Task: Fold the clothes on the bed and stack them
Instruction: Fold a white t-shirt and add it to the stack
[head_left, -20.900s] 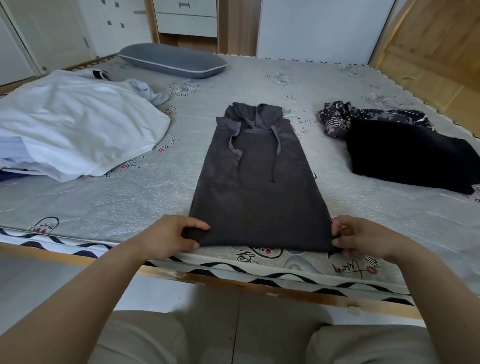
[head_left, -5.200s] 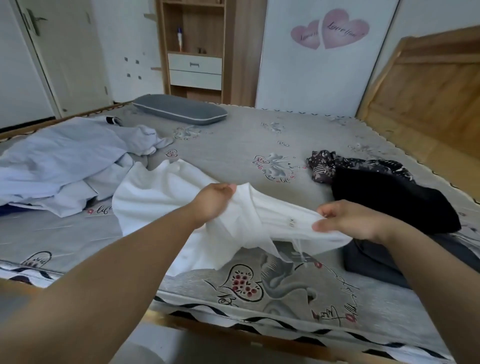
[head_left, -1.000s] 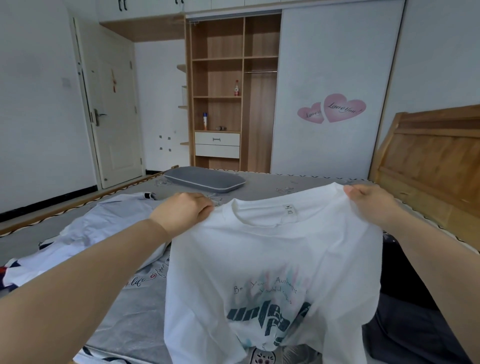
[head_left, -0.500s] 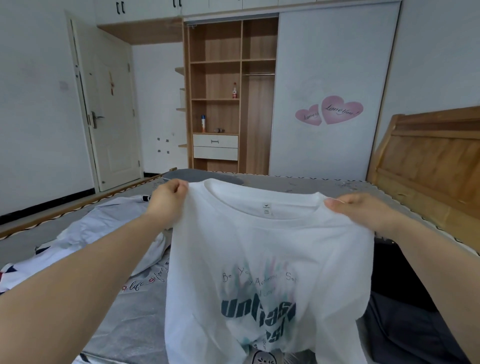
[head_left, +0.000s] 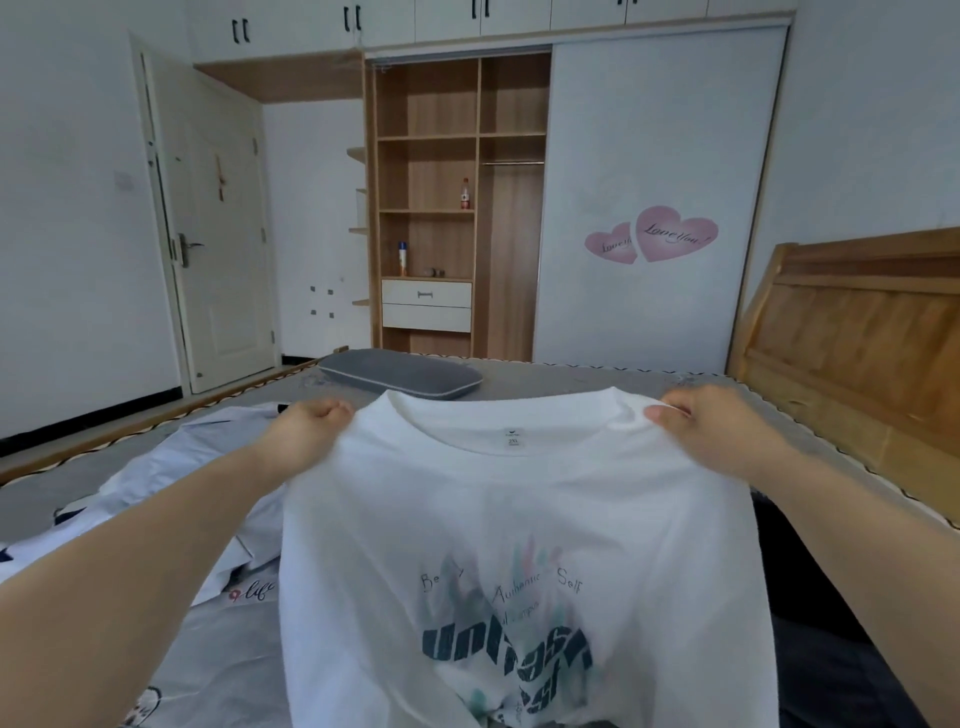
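Over the grey bed (head_left: 395, 670), the white T-shirt (head_left: 519, 530) hangs in the air, left hand (head_left: 306, 431) and right hand (head_left: 711, 431) pinching its shoulders, probably the best hold for such soft, light cloth

You've got the hoodie folded and gone, and the white tee (head_left: 519, 545) is up off the bed, your left hand (head_left: 306, 431) and right hand (head_left: 711, 431) now pinching its shoulders, spread wider.
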